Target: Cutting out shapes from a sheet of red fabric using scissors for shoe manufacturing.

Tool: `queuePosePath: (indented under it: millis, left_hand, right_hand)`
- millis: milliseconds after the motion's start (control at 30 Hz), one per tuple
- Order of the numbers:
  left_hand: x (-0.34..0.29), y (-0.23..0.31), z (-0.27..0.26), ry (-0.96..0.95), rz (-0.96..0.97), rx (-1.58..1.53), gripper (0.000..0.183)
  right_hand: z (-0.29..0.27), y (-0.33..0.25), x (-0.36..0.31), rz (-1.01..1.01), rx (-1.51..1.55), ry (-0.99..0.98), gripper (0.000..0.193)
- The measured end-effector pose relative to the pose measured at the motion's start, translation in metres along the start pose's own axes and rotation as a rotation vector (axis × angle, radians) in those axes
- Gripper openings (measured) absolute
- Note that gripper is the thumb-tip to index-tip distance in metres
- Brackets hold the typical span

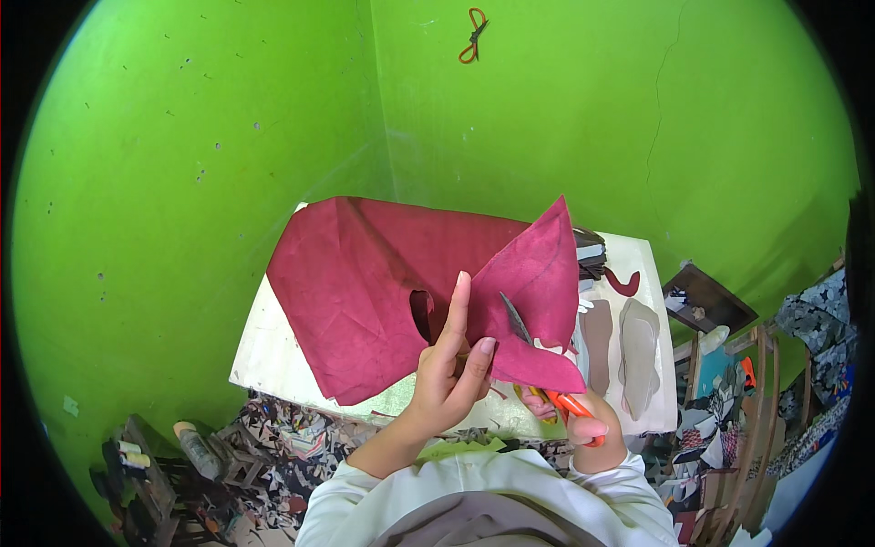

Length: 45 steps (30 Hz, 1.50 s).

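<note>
A large crimson sheet of fabric or soft leather (365, 301) is spread over a pale table, its right part lifted and folded up to a point. My left hand (447, 378) holds this part near its lower edge, index finger and thumb stretched over the front; the other fingers are partly hidden. In my right hand (597, 428) are scissors with orange handles (567, 406). One dark blade (517, 319) shows against the raised sheet, and a cut runs from it to the sheet's right edge. A dark hole gapes in the sheet left of my left hand.
On the white tabletop (652, 273) at right lie a grey sole-shaped template (639, 356), a brown one (597, 342) and a curved red scrap (623, 283). Fabric scraps (301, 447) cover the floor in front. A wooden rack (756, 410) stands right; green walls close the back.
</note>
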<state>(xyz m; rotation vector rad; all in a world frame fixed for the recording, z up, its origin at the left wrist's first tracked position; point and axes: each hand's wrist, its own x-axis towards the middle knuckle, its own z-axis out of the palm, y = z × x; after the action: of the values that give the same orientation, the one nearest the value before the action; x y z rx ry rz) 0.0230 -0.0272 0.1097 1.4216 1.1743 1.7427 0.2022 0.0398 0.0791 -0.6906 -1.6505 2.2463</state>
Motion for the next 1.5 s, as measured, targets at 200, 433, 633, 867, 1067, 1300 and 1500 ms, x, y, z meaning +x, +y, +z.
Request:
queuePosePath:
  millis: [200,433,633,867,1067,1300,1500]
  left_hand:
    - [-0.005,-0.006,0.002,0.032,-0.005,-0.04,0.06]
    - [0.008,0.006,-0.003,0.104,-0.078,-0.27,0.043]
    - [0.013,0.006,-0.008,0.095,-0.031,-0.145,0.024]
    - [-0.002,0.002,0.001,0.18,-0.047,-0.11,0.039]
    - [0.002,0.004,-0.005,0.137,0.002,0.037,0.049]
    - [0.003,0.002,-0.008,0.133,0.031,0.09,0.049]
    - [0.004,-0.001,-0.009,0.116,0.064,0.109,0.049]
  right_hand:
    - [0.001,0.002,0.002,-0.208,-0.092,-0.1,0.04]
    - [0.001,0.0,0.005,-0.03,-0.246,0.038,0.097]
    - [-0.002,-0.001,0.0,-0.317,-0.256,-0.151,0.077]
    - [0.019,-0.015,0.001,-0.193,-0.119,-0.004,0.078]
    - [0.005,-0.008,0.0,-0.084,-0.215,-0.051,0.112]
    - [0.007,-0.012,0.002,-0.011,-0.203,-0.012,0.102]
    - [-0.013,0.005,-0.002,-0.267,-0.183,-0.23,0.036]
